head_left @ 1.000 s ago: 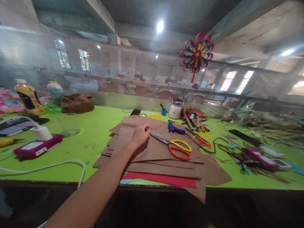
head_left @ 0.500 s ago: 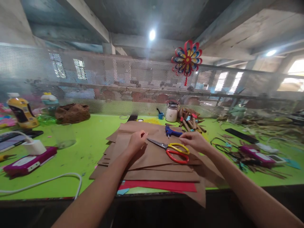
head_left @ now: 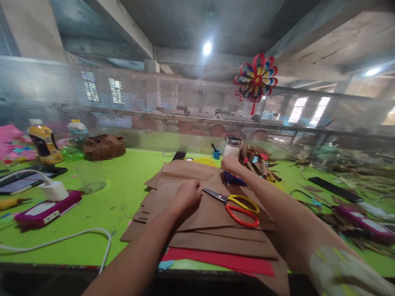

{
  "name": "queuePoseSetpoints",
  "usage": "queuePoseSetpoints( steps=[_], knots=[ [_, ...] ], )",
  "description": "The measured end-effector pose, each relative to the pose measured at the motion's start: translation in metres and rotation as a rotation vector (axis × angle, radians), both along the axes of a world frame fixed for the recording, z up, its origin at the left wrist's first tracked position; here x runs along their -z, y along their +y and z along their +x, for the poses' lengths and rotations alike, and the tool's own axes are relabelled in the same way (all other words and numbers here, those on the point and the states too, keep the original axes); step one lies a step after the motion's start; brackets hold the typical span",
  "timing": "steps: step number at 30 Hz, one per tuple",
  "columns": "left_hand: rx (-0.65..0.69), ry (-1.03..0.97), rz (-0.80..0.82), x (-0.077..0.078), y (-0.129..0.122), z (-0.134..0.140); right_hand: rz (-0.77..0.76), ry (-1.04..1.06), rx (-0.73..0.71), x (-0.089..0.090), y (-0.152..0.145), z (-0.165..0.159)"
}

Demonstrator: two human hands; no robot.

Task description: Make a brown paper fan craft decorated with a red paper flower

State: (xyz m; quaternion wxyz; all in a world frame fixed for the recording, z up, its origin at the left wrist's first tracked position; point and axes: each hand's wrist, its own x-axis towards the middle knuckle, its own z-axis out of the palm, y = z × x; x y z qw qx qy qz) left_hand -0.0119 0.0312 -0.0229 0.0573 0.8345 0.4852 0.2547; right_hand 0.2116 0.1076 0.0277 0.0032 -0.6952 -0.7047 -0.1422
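Observation:
My left hand rests over a stack of brown paper sheets, fingers curled into a pinch beside the scissors' tip; what is between them, if anything, is too small to make out. The scissors, with one yellow and one red handle loop, lie closed on the paper, blades toward my left hand. Farther off, my right hand has its fingers curled in front of the white jar, above a blue glue gun. Whether it holds anything is hidden. Red paper sticks out under the stack.
Rolled brown paper tubes lie right of the jar. A clear cup, a purple power strip and a white cable are at left. Another purple strip lies among scraps at right. Perforated metal mesh stands behind.
My right hand has moved away from beside the scissors' handles, forward and left toward the jar. The left hand stays by the scissors' tip. The whole view has shifted slightly.

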Motion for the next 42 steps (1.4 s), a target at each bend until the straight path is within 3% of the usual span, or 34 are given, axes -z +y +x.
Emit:
queuePoseSetpoints(
  steps=[9,19,28,32,36,40,42],
  knots=[
    [-0.034,0.192,-0.021,-0.011,-0.019,0.006,-0.163,-0.231,-0.005,0.021,0.049,-0.016],
    [-0.079,0.212,-0.084,-0.017,-0.022,0.01,-0.21,-0.35,-0.118,0.032,0.047,-0.021],
    [-0.089,0.175,-0.03,-0.013,-0.021,0.008,-0.193,-0.329,-0.166,0.032,0.047,-0.034],
    [-0.083,0.159,-0.021,-0.011,-0.02,0.007,-0.133,-0.261,-0.17,0.02,0.035,-0.031],
    [-0.087,0.139,-0.014,-0.008,-0.019,0.007,-0.041,-0.139,-0.196,-0.004,0.013,-0.027],
    [-0.084,0.118,-0.026,-0.01,-0.019,0.008,0.025,0.001,-0.316,-0.027,-0.048,-0.036],
    [-0.055,0.115,-0.022,-0.011,-0.019,0.009,0.052,0.176,-0.486,-0.033,-0.096,-0.047]
  ],
)
